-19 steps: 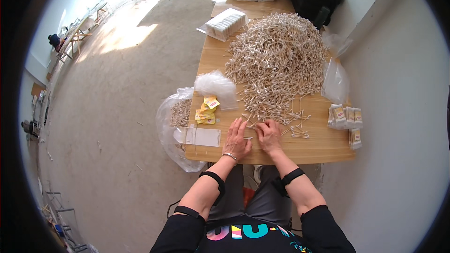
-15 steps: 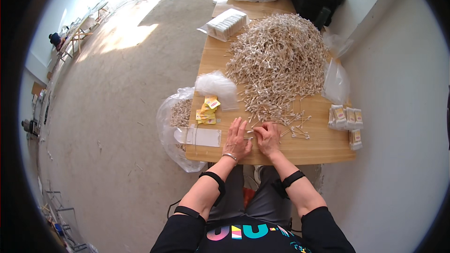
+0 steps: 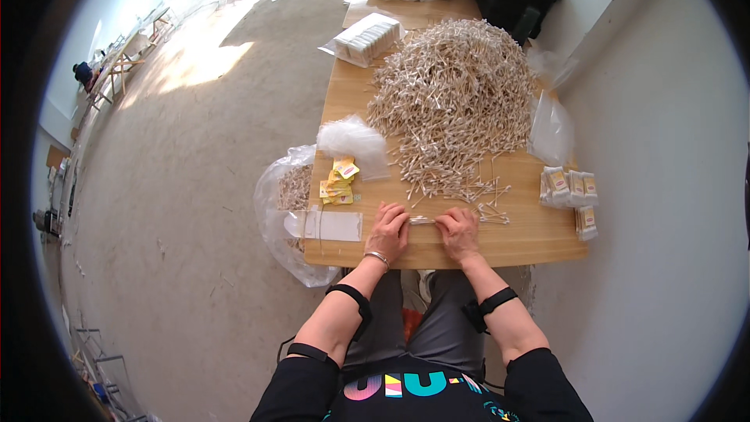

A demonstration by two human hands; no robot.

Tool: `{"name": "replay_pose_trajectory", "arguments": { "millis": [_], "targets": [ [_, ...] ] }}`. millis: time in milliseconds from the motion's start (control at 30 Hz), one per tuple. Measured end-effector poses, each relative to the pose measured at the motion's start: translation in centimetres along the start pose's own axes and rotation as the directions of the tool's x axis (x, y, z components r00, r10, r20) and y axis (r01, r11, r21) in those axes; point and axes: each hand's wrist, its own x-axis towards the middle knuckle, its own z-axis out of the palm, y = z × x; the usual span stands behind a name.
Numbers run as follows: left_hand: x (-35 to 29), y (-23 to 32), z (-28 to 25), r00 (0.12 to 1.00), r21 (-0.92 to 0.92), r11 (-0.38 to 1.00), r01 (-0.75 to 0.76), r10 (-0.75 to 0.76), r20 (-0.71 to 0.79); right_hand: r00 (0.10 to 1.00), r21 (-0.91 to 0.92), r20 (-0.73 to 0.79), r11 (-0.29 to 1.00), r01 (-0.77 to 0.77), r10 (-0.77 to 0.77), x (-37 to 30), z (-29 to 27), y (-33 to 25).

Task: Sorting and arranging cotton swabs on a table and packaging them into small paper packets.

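Between my hands, close to the table's front edge, lies a small row of cotton swabs (image 3: pixel 423 220). My left hand (image 3: pixel 388 230) has its fingers closed at the left ends of these swabs, and my right hand (image 3: pixel 458 232) pinches their right ends. How many swabs are held is too small to tell. Just beyond my hands rises a big heap of loose cotton swabs (image 3: pixel 461 101) with white tips and wooden sticks. A few stray swabs (image 3: pixel 492 213) lie right of my right hand.
Left on the table are yellow cards (image 3: pixel 339 181), clear plastic bags (image 3: pixel 353 139) and a white card (image 3: pixel 341 226). Filled packs (image 3: pixel 568 187) sit at the right edge, a wrapped white bundle (image 3: pixel 369 39) at the far left. A bag of swabs (image 3: pixel 294 189) stands beside the table; the wall (image 3: pixel 664 187) is right.
My hands have moved apart, the right one to the right, and the swabs now show between them. The whole view has shifted slightly.
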Motion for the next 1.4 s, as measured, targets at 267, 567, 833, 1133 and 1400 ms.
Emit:
{"name": "replay_pose_trajectory", "arguments": {
  "millis": [267,567,833,1133,1400],
  "targets": [
    [-0.3,-0.3,-0.3,0.999,-0.047,0.999,-0.012,0.013,0.029,0.975,-0.180,-0.186,0.971,-0.155,0.121,0.3,-1.0,2.4],
    [0.1,1.0,-0.6,0.998,-0.026,0.998,0.051,-0.050,0.041,0.999,-0.027,0.036,1.000,-0.015,0.015,1.3,2.2,-3.9],
    [-0.3,0.0,-0.6,0.994,-0.006,1.000,-0.012,0.013,0.105,0.882,-0.323,-0.222,0.823,-0.468,0.415,-2.3,-4.5,1.8],
    [0.1,0.7,-1.2,0.987,-0.034,0.999,-0.039,0.043,0.157,0.939,-0.208,-0.139,0.918,-0.337,0.313,-3.0,-2.6,3.8],
    [0.0,0.7,-1.5,0.976,-0.032,0.998,-0.046,0.052,0.212,0.971,-0.074,-0.083,0.970,-0.229,0.223,0.5,0.9,-1.0]
  ]
}}
